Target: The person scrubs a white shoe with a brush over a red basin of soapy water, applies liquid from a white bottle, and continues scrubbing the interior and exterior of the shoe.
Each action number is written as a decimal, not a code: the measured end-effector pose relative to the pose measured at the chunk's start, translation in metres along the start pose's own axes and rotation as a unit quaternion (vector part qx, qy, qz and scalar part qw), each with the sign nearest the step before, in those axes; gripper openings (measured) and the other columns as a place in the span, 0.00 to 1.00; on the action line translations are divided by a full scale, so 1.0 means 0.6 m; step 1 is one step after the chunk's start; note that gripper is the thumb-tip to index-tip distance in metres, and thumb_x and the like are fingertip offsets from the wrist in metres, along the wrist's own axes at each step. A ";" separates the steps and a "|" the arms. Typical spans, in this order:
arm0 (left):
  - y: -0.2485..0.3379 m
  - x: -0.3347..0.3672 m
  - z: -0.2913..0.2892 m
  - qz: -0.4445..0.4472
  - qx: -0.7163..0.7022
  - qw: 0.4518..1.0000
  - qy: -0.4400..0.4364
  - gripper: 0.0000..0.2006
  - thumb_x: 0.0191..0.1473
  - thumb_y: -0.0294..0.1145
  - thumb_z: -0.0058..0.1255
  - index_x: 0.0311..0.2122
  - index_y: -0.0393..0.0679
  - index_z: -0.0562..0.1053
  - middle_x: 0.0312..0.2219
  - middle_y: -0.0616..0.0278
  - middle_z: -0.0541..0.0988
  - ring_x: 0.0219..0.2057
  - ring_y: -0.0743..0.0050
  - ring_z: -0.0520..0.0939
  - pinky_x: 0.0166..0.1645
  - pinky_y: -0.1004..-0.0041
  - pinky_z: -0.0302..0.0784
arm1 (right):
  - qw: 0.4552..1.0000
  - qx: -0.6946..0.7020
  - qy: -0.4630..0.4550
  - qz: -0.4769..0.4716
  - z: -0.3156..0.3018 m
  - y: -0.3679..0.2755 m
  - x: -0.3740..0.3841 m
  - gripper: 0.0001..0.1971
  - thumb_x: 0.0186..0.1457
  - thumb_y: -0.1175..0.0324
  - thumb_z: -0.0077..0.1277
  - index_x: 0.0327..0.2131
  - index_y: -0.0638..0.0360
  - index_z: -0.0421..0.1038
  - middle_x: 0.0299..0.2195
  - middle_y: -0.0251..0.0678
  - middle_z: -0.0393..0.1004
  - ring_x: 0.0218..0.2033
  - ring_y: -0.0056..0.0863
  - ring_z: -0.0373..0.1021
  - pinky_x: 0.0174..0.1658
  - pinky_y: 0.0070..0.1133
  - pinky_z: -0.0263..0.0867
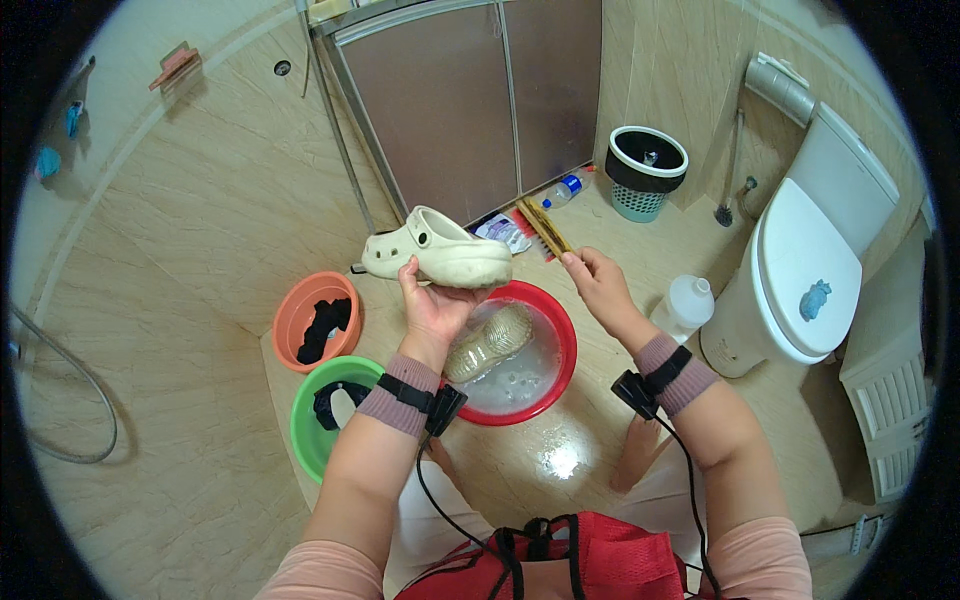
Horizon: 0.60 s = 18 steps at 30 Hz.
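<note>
My left hand (438, 312) holds up a white clog (450, 258) from below, its fingers under the sole and its thumb on the side. The clog lies roughly level above the far left rim of a red basin (569, 350). In that basin, a second clog (492, 342) rests sole up in cloudy, sudsy water. My right hand (600, 284) grips the near end of a scrub brush (544, 228) with a yellowish handle, its bristles facing the clog's side. Brush and clog are apart.
On the left stand an orange basin (282, 330) and a green basin (302, 440), both with dark cloth. A white jug (686, 305) stands by the toilet (800, 270). A bin (643, 190) and a plastic bottle (568, 190) are near the far door.
</note>
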State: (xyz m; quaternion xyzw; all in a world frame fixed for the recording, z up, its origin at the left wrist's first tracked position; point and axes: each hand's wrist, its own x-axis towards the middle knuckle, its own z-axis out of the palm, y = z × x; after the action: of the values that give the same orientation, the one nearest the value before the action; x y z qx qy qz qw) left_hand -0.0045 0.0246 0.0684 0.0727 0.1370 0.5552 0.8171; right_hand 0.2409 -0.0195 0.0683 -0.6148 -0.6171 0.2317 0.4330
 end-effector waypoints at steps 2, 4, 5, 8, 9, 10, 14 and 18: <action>0.003 -0.002 -0.001 0.014 0.066 0.998 0.003 0.42 0.50 0.57 0.46 0.66 0.44 0.53 0.65 0.51 0.56 0.65 0.45 0.56 0.68 0.44 0.46 | 0.990 0.135 -0.029 -0.007 -0.001 -0.024 -0.005 0.15 0.60 0.58 0.51 0.34 0.63 0.75 0.22 0.36 0.73 0.25 0.23 0.69 0.30 0.25 0.63; 0.011 0.002 -0.011 0.015 0.072 0.997 -0.016 0.40 0.50 0.55 0.47 0.64 0.42 0.56 0.63 0.51 0.60 0.64 0.48 0.60 0.69 0.48 0.48 | 0.985 0.151 -0.072 -0.034 -0.005 -0.033 -0.012 0.16 0.58 0.57 0.54 0.37 0.62 0.74 0.25 0.32 0.73 0.27 0.18 0.67 0.30 0.22 0.64; 0.014 0.001 -0.018 0.016 0.088 0.996 -0.020 0.40 0.50 0.55 0.47 0.63 0.41 0.58 0.63 0.51 0.61 0.64 0.48 0.61 0.68 0.48 0.49 | 0.979 0.162 -0.120 0.036 -0.009 -0.038 -0.015 0.16 0.57 0.58 0.55 0.40 0.62 0.73 0.27 0.33 0.73 0.28 0.19 0.67 0.32 0.21 0.65; 0.013 0.005 -0.028 0.009 0.100 0.995 -0.011 0.38 0.49 0.54 0.45 0.62 0.39 0.60 0.61 0.51 0.64 0.62 0.48 0.63 0.68 0.50 0.51 | 0.968 0.141 -0.188 0.086 -0.028 -0.053 -0.026 0.21 0.56 0.61 0.57 0.49 0.62 0.68 0.30 0.37 0.74 0.32 0.23 0.69 0.37 0.20 0.67; 0.013 0.007 -0.032 0.001 0.090 0.996 -0.008 0.38 0.48 0.54 0.44 0.61 0.39 0.61 0.60 0.50 0.65 0.61 0.47 0.65 0.67 0.50 0.54 | 0.968 0.153 -0.193 0.052 -0.031 -0.050 -0.029 0.22 0.56 0.62 0.56 0.51 0.61 0.67 0.34 0.39 0.74 0.35 0.24 0.70 0.38 0.21 0.68; 0.013 0.008 -0.037 -0.007 0.079 0.997 -0.004 0.38 0.47 0.54 0.43 0.60 0.39 0.62 0.59 0.49 0.66 0.60 0.46 0.67 0.66 0.49 0.56 | 0.966 0.166 -0.197 0.018 -0.034 -0.050 -0.032 0.24 0.56 0.63 0.55 0.53 0.61 0.66 0.37 0.40 0.75 0.37 0.24 0.70 0.40 0.22 0.68; 0.010 0.010 -0.047 -0.045 0.076 0.996 -0.023 0.37 0.47 0.54 0.43 0.59 0.39 0.63 0.58 0.47 0.67 0.59 0.45 0.67 0.66 0.50 0.57 | 0.957 0.175 -0.231 -0.028 -0.042 -0.054 -0.032 0.25 0.56 0.67 0.53 0.56 0.60 0.64 0.43 0.43 0.74 0.40 0.31 0.71 0.45 0.26 0.68; 0.019 0.009 -0.055 -0.048 0.087 0.995 -0.027 0.38 0.48 0.54 0.42 0.60 0.39 0.62 0.59 0.48 0.66 0.59 0.46 0.67 0.66 0.51 0.57 | 0.964 -0.072 -0.171 -0.191 -0.049 -0.063 -0.047 0.26 0.52 0.72 0.52 0.57 0.60 0.65 0.41 0.45 0.72 0.38 0.39 0.71 0.46 0.27 0.67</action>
State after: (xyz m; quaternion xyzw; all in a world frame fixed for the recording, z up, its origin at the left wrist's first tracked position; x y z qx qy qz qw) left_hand -0.0230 0.0327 0.0394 0.1521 0.1656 0.4994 0.8367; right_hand 0.2404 -0.0589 0.1073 -0.4663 -0.8032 0.2012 0.3114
